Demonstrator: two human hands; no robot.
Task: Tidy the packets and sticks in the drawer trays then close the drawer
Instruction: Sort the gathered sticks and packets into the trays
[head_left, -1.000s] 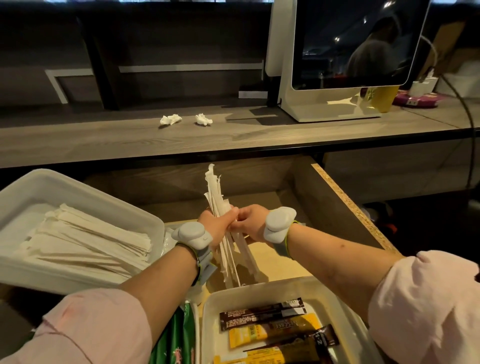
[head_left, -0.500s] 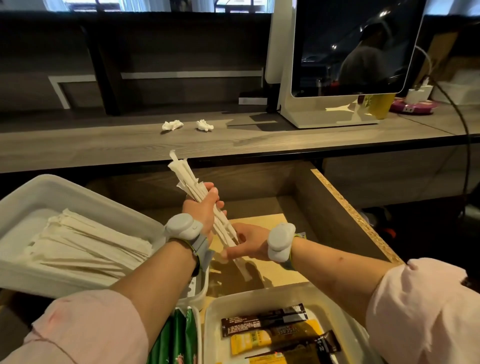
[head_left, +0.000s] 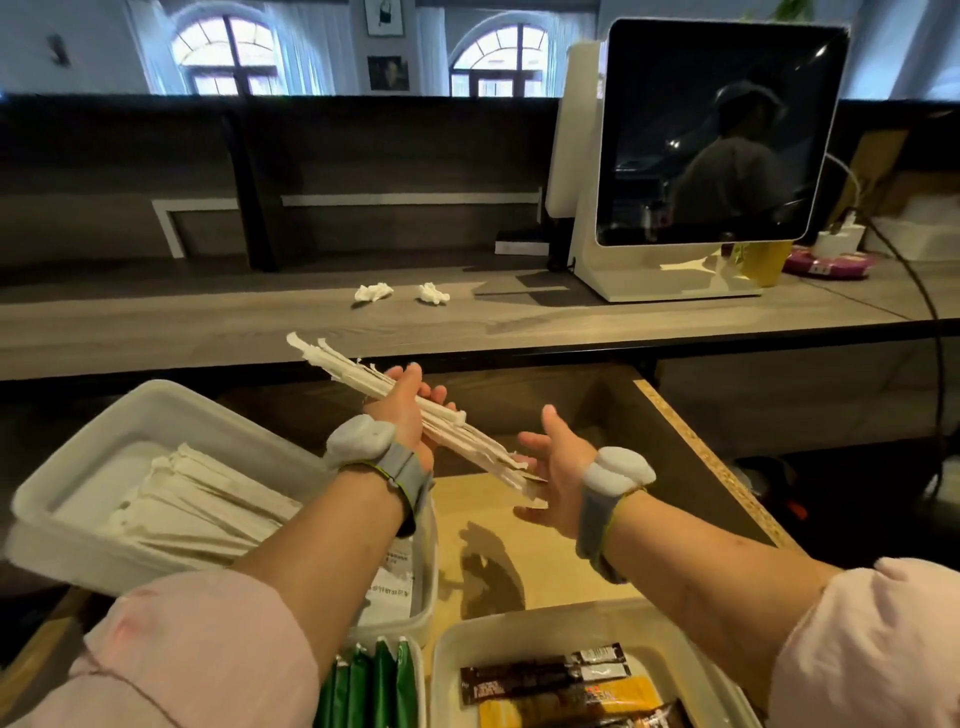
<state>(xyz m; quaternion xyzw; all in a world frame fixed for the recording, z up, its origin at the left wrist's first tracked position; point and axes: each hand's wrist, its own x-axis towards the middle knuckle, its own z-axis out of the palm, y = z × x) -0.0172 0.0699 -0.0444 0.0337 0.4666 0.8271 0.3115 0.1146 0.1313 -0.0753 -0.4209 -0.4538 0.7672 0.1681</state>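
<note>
As the right hand (head_left: 561, 460) lets go, grip apart, the left hand (head_left: 401, 411) alone clamps the sticks (head_left: 337, 364). They seem bound for the nine-o'clock tray (head_left: 156, 402).

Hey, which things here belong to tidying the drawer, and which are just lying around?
Job: bundle of sticks in the left hand, tray of sticks, tray of packets, green packets, drawer.
Lying about: crumpled tissues, screen, both on the counter.
</note>
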